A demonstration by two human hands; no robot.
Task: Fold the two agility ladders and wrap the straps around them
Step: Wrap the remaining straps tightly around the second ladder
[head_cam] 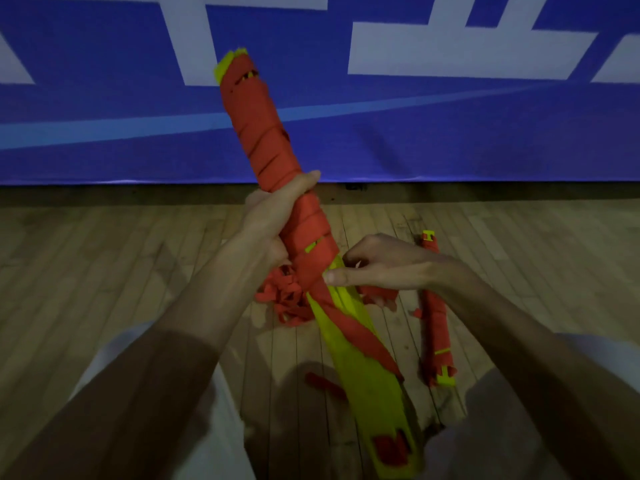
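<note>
Left grip (273, 216) clenched round ladder bundle (263, 133); right grip (374, 268) pinching strap (349, 327); bundle's lower end cut off.

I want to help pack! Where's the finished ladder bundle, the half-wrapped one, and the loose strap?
Finished red-wrapped yellow ladder bundle (437, 327): head view, its middle.
Half-wrapped yellow ladder bundle (258, 133): head view, wrapped upper part.
Loose red fabric strap pile (280, 300): head view, its middle.

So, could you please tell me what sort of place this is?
Probably an indoor sports hall: a wooden strip floor, a large blue banner with white lettering along the wall, and agility gear, namely a half-wrapped ladder held up and a wrapped ladder lying on the floor.
</note>
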